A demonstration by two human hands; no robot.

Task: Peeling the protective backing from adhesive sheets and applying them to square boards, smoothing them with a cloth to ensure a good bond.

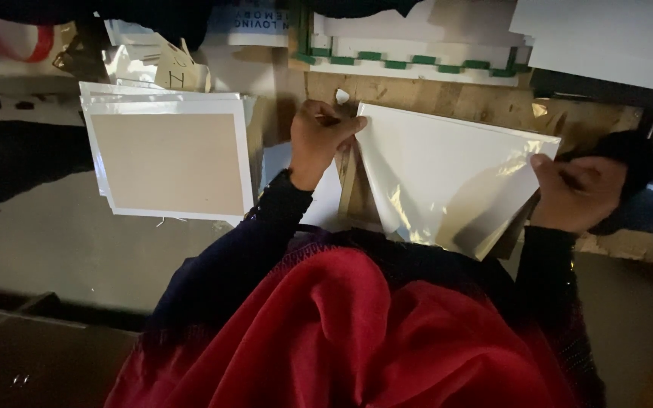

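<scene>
While your left hand [319,143] pinches the top-left corner of the white sheet in its clear sleeve [447,177], fingers curled tight and thumb pressed in against them, the sheet hangs tilted across the middle of the view. Over at three o'clock, your right hand [576,193] has the far corner, thumb on top at the sleeve's edge, fingers folded narrow underneath; it's clamped on the plastic, and the glossy film catches light in a bright streak down the lower half. The sleeve's lower point dips toward six o'clock, just above your red garment [357,332], with dark sleeves running up to both wrists.

Out from the left hand, at nine o'clock, there's a stack of cards [171,162], the top one tan with a white border, lying flat and near your left hand but apart from it. Under the held sheet, a wooden board [447,102] shows bare at twelve o'clock. Beyond it, farther up at twelve, white sheets with a green-and-white checked edge [410,64] lie across the top. A dark rounded object [644,181] sits just behind your right hand at three o'clock; what it is, I can't tell. Crumpled clear wrapping [145,68] lies at eleven o'clock.
</scene>
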